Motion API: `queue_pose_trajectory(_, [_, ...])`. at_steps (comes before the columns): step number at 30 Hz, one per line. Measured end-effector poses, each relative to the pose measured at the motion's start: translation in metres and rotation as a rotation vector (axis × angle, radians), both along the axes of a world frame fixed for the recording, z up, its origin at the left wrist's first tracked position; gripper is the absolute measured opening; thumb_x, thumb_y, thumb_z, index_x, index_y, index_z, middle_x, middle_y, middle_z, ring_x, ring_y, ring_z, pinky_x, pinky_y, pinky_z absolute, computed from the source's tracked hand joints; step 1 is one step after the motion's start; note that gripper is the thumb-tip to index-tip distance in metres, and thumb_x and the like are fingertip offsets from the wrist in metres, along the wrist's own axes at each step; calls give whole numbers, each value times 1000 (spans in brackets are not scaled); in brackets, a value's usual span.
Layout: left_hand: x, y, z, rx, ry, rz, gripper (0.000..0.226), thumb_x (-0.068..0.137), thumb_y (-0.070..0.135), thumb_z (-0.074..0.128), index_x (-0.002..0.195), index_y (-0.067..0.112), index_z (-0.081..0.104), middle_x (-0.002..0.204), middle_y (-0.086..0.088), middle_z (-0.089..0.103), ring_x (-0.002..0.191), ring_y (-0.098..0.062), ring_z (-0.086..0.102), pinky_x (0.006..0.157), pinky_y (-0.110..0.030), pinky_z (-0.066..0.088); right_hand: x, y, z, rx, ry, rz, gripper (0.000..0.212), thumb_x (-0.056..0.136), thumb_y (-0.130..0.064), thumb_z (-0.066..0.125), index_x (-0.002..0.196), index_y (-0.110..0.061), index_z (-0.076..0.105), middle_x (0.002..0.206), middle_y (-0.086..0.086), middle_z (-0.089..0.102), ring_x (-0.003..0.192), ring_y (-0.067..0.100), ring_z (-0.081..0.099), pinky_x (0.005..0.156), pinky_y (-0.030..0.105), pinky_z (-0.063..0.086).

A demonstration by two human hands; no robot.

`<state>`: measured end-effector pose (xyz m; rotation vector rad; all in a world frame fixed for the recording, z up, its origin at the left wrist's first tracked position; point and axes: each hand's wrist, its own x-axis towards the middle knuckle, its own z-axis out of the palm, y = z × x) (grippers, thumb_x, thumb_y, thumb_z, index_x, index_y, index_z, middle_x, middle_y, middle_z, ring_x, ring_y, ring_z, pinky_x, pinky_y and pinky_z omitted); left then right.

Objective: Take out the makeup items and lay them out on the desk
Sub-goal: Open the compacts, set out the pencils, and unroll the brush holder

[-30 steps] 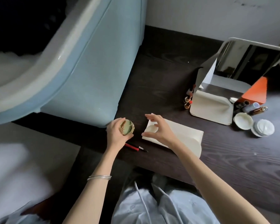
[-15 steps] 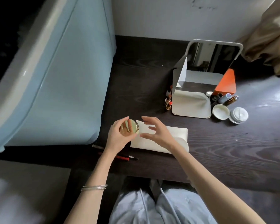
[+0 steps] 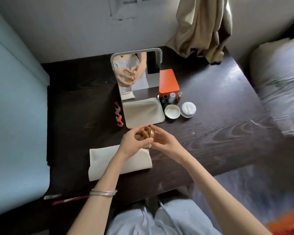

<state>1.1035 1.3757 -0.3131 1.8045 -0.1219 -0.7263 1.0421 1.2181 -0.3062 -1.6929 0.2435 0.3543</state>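
A round gold compact [image 3: 150, 134] is held on edge above the dark desk [image 3: 219, 133], just in front of the mirror's base. My left hand [image 3: 131, 143] grips it from the left and my right hand [image 3: 165, 141] grips it from the right. Below my hands a cream makeup pouch [image 3: 109, 160] lies flat on the desk. A red pencil [image 3: 70, 200] lies at the desk's near left edge. Lipsticks [image 3: 118, 116] stand in a row left of the mirror. Two white round jars [image 3: 172, 111] [image 3: 188, 109] sit to the mirror's right.
A standing mirror [image 3: 136, 73] with a cream base stands mid-desk and reflects my hands. An orange box [image 3: 168, 82] and small bottles [image 3: 172, 97] are beside it. A light blue chair back [image 3: 15, 116] fills the left, a beige curtain [image 3: 202, 28] hangs behind, and grey bedding [image 3: 282, 85] lies right.
Both hands have risen from the pouch toward the mirror's base. My right hand has left the pouch and now grips the compact together with my left. The camera has swung right.
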Motion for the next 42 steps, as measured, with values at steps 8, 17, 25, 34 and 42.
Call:
queue_pose_trajectory(8, [-8, -84, 6, -117, 186, -71, 50, 77, 18, 74, 123, 29, 59, 107, -3, 64, 95, -17, 67, 79, -34, 58, -21, -88, 5, 155, 73, -113, 54, 89, -8, 61, 138, -20, 44, 126, 5, 61, 112, 14, 62, 84, 28, 54])
queue_pose_trajectory(17, [-12, -126, 11, -73, 371, -101, 26, 88, 36, 61, 112, 26, 58, 111, -11, 64, 88, -22, 69, 69, -34, 58, -31, -125, -2, 282, 144, -113, 58, 87, -5, 57, 140, -24, 39, 127, 10, 59, 111, 22, 63, 92, 36, 53])
queue_pose_trajectory(25, [-12, -120, 13, -23, 411, -139, 33, 86, 38, 62, 115, 22, 53, 114, -13, 59, 88, -23, 70, 74, -40, 59, -24, -116, -7, 235, 209, -128, 55, 79, -19, 59, 133, -19, 48, 115, 10, 65, 102, 18, 67, 86, 33, 55])
queue_pose_trajectory(34, [-8, -97, 10, -13, 262, -298, 71, 72, 14, 79, 128, 36, 42, 121, -1, 49, 90, -28, 68, 75, -36, 59, -11, -106, -8, 302, 271, -93, 38, 98, -21, 39, 135, -28, 42, 116, 10, 66, 97, 25, 68, 85, 37, 55])
queue_pose_trajectory(42, [-4, -96, 4, 97, 326, -238, 57, 76, 36, 74, 124, 23, 46, 110, -5, 59, 87, -15, 68, 78, -33, 58, -16, -101, -12, 424, 266, -97, 52, 93, -25, 49, 142, -34, 33, 132, 5, 57, 119, 23, 57, 99, 41, 47])
